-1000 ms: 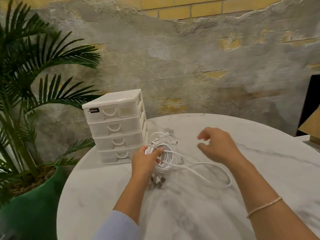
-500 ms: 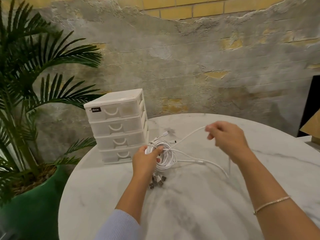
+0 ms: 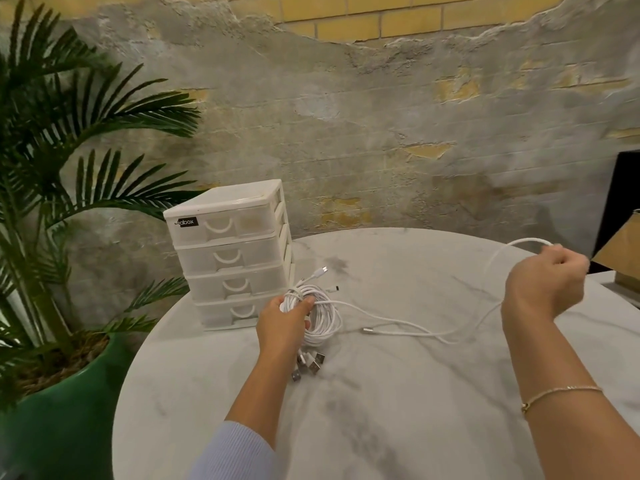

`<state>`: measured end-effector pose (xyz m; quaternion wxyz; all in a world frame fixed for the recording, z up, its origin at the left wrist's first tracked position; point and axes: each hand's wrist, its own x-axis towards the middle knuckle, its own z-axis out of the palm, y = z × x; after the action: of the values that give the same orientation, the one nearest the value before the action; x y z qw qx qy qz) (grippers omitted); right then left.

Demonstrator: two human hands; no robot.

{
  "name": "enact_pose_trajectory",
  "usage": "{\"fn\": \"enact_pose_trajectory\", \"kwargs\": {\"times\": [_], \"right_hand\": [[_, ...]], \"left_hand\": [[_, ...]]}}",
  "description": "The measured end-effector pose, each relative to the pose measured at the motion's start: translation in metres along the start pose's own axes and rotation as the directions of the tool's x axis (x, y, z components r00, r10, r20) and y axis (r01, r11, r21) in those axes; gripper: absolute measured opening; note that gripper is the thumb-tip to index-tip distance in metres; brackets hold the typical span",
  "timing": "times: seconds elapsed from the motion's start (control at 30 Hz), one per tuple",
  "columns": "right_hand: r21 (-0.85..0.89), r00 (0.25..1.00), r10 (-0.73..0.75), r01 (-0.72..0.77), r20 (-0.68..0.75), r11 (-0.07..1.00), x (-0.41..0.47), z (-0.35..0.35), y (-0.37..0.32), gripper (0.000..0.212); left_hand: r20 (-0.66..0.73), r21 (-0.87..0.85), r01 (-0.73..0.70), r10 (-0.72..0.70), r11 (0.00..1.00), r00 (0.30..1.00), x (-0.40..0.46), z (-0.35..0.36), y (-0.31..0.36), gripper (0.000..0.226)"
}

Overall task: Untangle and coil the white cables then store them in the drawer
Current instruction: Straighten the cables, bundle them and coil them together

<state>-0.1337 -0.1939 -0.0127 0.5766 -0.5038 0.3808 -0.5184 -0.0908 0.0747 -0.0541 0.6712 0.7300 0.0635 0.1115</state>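
A bundle of white cables (image 3: 320,315) lies on the round marble table (image 3: 381,410) beside a white four-drawer box (image 3: 230,254) with all drawers closed. My left hand (image 3: 285,322) grips the bundle at its left side. Several USB plugs (image 3: 308,367) stick out below the bundle. One loose cable (image 3: 415,329) runs from the bundle across the table to the right, then rises. My right hand (image 3: 547,282) holds that cable in a fist, raised above the table's right side, with a loop arching over the knuckles.
A palm in a green pot (image 3: 52,427) stands to the left of the table. A rough plaster and brick wall is behind. A dark panel (image 3: 623,202) and a brown cardboard piece (image 3: 620,251) sit at the right edge.
My right hand has pulled one cable out of the bundle, moving far to the right and up. The left hand stays gripping the bundle.
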Motion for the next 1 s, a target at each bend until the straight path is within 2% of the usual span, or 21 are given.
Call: {"fn": "enact_pose_trajectory", "kwargs": {"times": [0.1, 0.17, 0.2, 0.27, 0.33, 0.4, 0.47, 0.5, 0.53, 0.63, 0.77, 0.9, 1.0], "right_hand": [[-0.144, 0.999, -0.027, 0.030, 0.021, 0.989, 0.000, -0.001, 0.006, 0.036], [-0.330, 0.999, -0.041, 0.039, 0.001, 0.943, -0.002, -0.003, 0.007, 0.034], [-0.440, 0.996, -0.086, 0.082, 0.011, 0.894, -0.006, -0.003, 0.007, 0.037], [-0.572, 0.955, -0.256, 0.294, 0.147, 0.766, -0.019, -0.002, 0.004, 0.049], [-0.560, 0.825, -0.366, 0.563, 0.431, 0.608, -0.039, 0.007, 0.001, 0.049], [-0.374, 0.570, -0.313, 0.776, 0.760, 0.507, -0.066, 0.018, 0.004, 0.040], [-0.184, 0.322, -0.170, 0.820, 0.931, 0.542, -0.097, 0.024, 0.013, 0.039], [-0.148, 0.253, -0.104, 0.802, 0.962, 0.578, -0.108, 0.027, 0.017, 0.040], [-0.145, 0.226, -0.055, 0.776, 0.973, 0.614, -0.116, 0.028, 0.021, 0.039], [-0.159, 0.254, -0.034, 0.698, 0.966, 0.699, -0.119, 0.028, 0.020, 0.028], [-0.101, 0.243, -0.141, 0.766, 0.960, 0.635, -0.105, 0.023, 0.002, 0.016], [-0.054, 0.205, -0.233, 0.849, 0.950, 0.526, -0.103, 0.017, -0.013, 0.014], [-0.033, 0.230, -0.330, 0.861, 0.915, 0.507, -0.103, 0.014, -0.018, 0.020]], "left_hand": [[-0.001, 0.017, 0.012, -0.012, 1.000, 1.000, -0.001, -0.001, 0.000, 0.019], [0.004, 0.031, 0.015, -0.015, 0.999, 1.000, -0.002, -0.003, 0.001, 0.019], [0.011, 0.040, 0.016, -0.017, 0.999, 1.000, -0.003, -0.003, 0.001, 0.019], [0.035, 0.055, 0.013, -0.015, 0.998, 0.999, -0.003, -0.002, 0.002, 0.019], [0.059, 0.051, 0.007, -0.010, 0.999, 0.998, -0.004, 0.000, 0.002, 0.019], [0.079, 0.036, 0.010, -0.013, 0.999, 0.997, -0.005, 0.001, 0.003, 0.018], [0.106, 0.007, 0.022, -0.023, 1.000, 0.994, -0.007, 0.002, 0.004, 0.014], [0.122, -0.022, 0.031, -0.028, 0.999, 0.992, -0.007, 0.002, 0.005, 0.010], [0.138, -0.055, 0.043, -0.035, 0.998, 0.990, -0.008, 0.002, 0.006, 0.007], [0.168, -0.091, 0.050, -0.034, 0.995, 0.985, -0.008, 0.000, 0.006, 0.011], [0.243, -0.007, -0.034, 0.034, 0.999, 0.969, -0.010, 0.004, 0.005, 0.036], [0.342, 0.165, -0.217, 0.150, 0.962, 0.928, -0.018, 0.007, 0.007, 0.032], [0.393, 0.303, -0.324, 0.192, 0.896, 0.899, -0.021, 0.005, 0.010, 0.030]]}}
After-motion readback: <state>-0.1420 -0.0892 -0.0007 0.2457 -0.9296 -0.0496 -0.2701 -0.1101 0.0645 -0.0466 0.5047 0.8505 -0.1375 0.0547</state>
